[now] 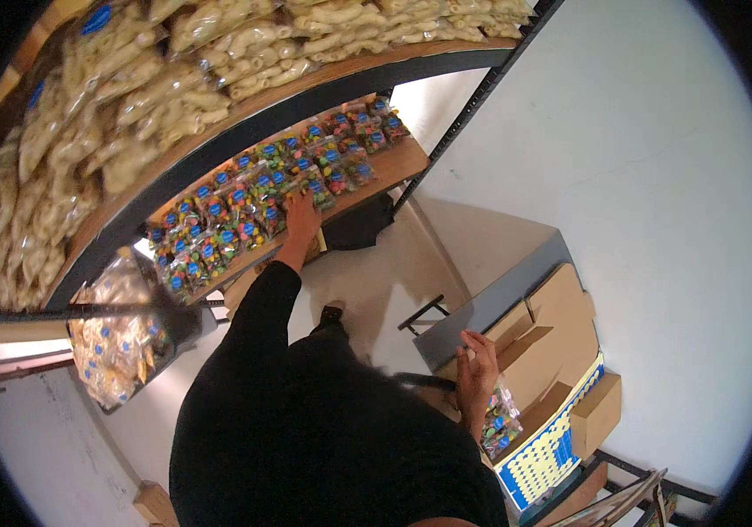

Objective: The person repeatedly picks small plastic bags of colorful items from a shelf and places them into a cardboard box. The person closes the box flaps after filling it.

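Observation:
My left hand [303, 214] reaches onto the lower shelf and its fingertips touch the small clear bags of colourful candies [242, 197]. Whether the fingers grip a bag cannot be made out. The bags lie in rows, most with a round blue sticker. My right hand [478, 372] hangs in the air with nothing in it, fingers loosely bent and apart. Just beneath it is an open cardboard box [557, 329] with flaps spread. More candy bags [502, 421] show at the box's near side, partly hidden by the hand.
The upper shelf [297, 82] carries many clear bags of pale tube-shaped snacks [171, 99]. A black slotted metal post [465, 109] stands at the rack's right end. Bagged snacks [109, 336] fill a container at left. A sheet of round stickers [544, 454] lies beside a small carton [596, 415].

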